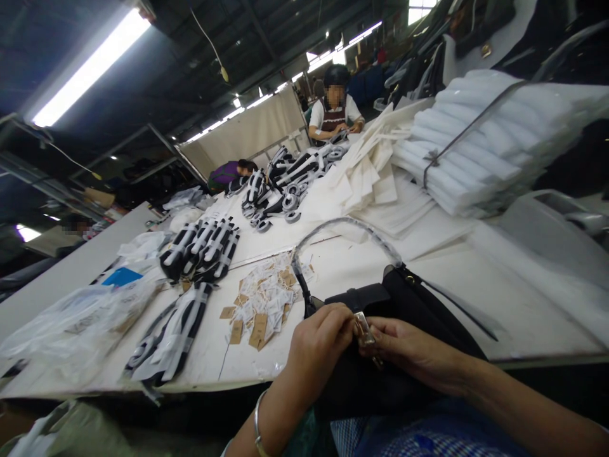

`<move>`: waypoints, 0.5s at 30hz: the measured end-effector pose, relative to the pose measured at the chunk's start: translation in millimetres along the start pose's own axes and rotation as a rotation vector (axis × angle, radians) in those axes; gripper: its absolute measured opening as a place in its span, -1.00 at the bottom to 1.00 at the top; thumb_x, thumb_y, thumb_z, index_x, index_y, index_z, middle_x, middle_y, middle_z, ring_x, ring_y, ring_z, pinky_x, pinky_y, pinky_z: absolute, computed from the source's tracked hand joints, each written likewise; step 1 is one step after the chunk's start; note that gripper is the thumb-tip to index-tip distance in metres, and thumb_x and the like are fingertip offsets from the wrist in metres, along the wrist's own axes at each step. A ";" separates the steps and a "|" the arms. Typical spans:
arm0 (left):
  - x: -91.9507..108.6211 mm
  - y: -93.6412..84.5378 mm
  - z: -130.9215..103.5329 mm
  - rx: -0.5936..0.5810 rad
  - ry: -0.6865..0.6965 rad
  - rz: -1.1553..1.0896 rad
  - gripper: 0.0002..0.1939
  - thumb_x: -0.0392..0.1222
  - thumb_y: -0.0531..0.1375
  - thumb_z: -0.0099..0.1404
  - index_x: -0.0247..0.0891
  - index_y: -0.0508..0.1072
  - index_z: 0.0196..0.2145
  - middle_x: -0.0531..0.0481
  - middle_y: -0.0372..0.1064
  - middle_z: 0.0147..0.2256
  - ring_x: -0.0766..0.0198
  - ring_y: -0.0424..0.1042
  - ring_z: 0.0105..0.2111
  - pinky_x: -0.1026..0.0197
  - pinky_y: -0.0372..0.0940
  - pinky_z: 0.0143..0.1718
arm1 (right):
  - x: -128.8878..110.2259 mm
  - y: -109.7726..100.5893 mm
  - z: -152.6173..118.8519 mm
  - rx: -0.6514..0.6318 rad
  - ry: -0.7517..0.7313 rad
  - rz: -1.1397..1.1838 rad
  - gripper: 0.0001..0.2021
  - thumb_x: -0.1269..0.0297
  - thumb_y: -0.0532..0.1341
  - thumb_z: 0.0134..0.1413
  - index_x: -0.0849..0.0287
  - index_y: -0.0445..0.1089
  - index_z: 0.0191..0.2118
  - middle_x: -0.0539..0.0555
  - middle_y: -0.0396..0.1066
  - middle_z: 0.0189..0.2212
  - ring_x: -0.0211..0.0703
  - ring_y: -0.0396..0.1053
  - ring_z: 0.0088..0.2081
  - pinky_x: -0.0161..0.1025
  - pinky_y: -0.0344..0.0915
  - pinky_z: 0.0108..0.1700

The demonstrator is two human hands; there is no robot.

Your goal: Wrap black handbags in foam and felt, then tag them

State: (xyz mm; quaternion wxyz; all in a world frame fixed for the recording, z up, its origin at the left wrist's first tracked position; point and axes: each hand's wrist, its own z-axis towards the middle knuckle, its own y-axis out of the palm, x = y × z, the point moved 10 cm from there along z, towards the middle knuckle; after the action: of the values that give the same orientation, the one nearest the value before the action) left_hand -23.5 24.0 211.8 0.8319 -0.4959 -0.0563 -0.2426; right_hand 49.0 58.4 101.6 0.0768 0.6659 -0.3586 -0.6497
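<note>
A black handbag [438, 320] rests at the table's front edge, partly over my lap, its handle [349, 222] wrapped in clear plastic and arching up. On its front is a shiny metal clasp [364, 329]. From the left side, my left hand [320, 339] pinches the clasp with closed fingers; a bangle circles that wrist. Opposite it, my right hand [404, 348] grips the clasp's right side between thumb and fingers. A smaller metal piece hangs just below, partly hidden by the fingers.
Left of the bag lies a heap of paper tags [266, 298]. Wrapped black straps [200, 247] lie farther left, beside a plastic bag [90, 311]. White foam sheets [476, 139] are stacked at right, one bundle tied. A co-worker [335, 108] sits at the far end.
</note>
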 end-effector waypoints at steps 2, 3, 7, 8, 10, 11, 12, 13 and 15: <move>-0.9 1.0 -0.6 -0.012 -0.023 -0.082 -0.91 -0.31 0.15 0.38 -0.24 0.45 -0.20 -0.01 0.50 -0.25 0.34 0.50 -0.25 0.33 0.43 -0.19 | 2.2 -1.8 -0.4 0.006 0.009 0.029 -0.74 0.13 0.26 0.22 0.22 0.48 -0.13 0.03 0.32 -0.27 -0.25 0.20 -0.23 -0.31 0.14 -0.14; 0.6 1.0 -1.8 -0.013 -0.017 -0.108 -0.91 -0.29 0.17 0.37 -0.23 0.47 -0.19 -0.01 0.51 -0.24 0.34 0.50 -0.24 0.33 0.43 -0.17 | 3.1 -2.7 -0.3 0.009 0.011 0.042 -0.73 0.13 0.26 0.22 0.22 0.48 -0.11 0.04 0.33 -0.25 -0.23 0.22 -0.21 -0.30 0.15 -0.12; 8.1 -3.6 -10.0 0.052 0.017 -0.062 -0.80 -0.14 0.25 0.31 -0.21 0.52 -0.12 -0.04 0.49 -0.26 0.31 0.50 -0.27 0.31 0.46 -0.25 | 3.6 -2.2 1.8 0.002 0.007 0.075 -0.72 0.11 0.27 0.19 0.22 0.47 -0.11 0.06 0.35 -0.26 -0.16 0.27 -0.17 -0.23 0.18 -0.06; 9.8 -4.0 -12.3 0.070 0.022 -0.024 -0.79 -0.14 0.26 0.31 -0.21 0.52 -0.11 -0.04 0.49 -0.27 0.30 0.50 -0.28 0.30 0.46 -0.28 | 3.2 -1.6 2.3 0.002 0.005 0.079 -0.72 0.11 0.27 0.19 0.22 0.48 -0.12 0.06 0.36 -0.26 -0.15 0.28 -0.17 -0.22 0.19 -0.05; 14.0 -3.4 -16.3 0.096 0.038 0.046 -0.81 -0.22 0.26 0.31 -0.22 0.52 -0.11 -0.05 0.48 -0.28 0.28 0.49 -0.30 0.28 0.46 -0.30 | 2.1 -0.2 3.0 0.005 0.000 0.085 -0.72 0.11 0.27 0.19 0.22 0.48 -0.12 0.07 0.37 -0.25 -0.16 0.28 -0.16 -0.21 0.19 -0.04; 16.8 -3.2 -18.0 0.108 0.050 0.075 -0.80 -0.27 0.26 0.30 -0.24 0.52 -0.10 -0.05 0.48 -0.28 0.28 0.48 -0.31 0.27 0.46 -0.30 | 1.4 0.8 3.1 0.005 -0.003 0.089 -0.72 0.11 0.27 0.20 0.23 0.48 -0.12 0.07 0.38 -0.24 -0.16 0.29 -0.16 -0.21 0.19 -0.03; 19.7 -3.5 -19.6 0.123 0.062 0.100 -0.79 -0.31 0.26 0.29 -0.25 0.51 -0.10 -0.06 0.48 -0.28 0.28 0.48 -0.32 0.26 0.45 -0.31 | 0.7 1.6 3.1 0.005 -0.006 0.093 -0.72 0.12 0.27 0.20 0.23 0.48 -0.12 0.07 0.38 -0.24 -0.17 0.29 -0.15 -0.22 0.19 -0.03; 22.9 -3.8 -21.0 0.136 0.078 0.119 -0.77 -0.35 0.26 0.28 -0.27 0.51 -0.09 -0.06 0.48 -0.29 0.28 0.47 -0.34 0.26 0.45 -0.32 | 0.2 2.3 3.1 0.004 -0.007 0.098 -0.73 0.12 0.27 0.21 0.23 0.48 -0.13 0.07 0.39 -0.24 -0.17 0.29 -0.15 -0.22 0.19 -0.03; 29.1 -4.1 -23.6 0.147 0.107 0.147 -0.74 -0.41 0.25 0.27 -0.31 0.49 -0.07 -0.08 0.49 -0.30 0.28 0.46 -0.36 0.25 0.43 -0.34 | -0.4 2.9 3.0 0.003 -0.010 0.109 -0.75 0.14 0.27 0.21 0.24 0.47 -0.15 0.07 0.40 -0.25 -0.18 0.30 -0.15 -0.24 0.20 -0.03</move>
State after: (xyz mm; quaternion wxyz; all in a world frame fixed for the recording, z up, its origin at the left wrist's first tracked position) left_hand -3.4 -7.9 212.9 0.8834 -0.4226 0.0072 -0.2023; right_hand 45.2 57.6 103.1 0.1093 0.6422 -0.3959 -0.6472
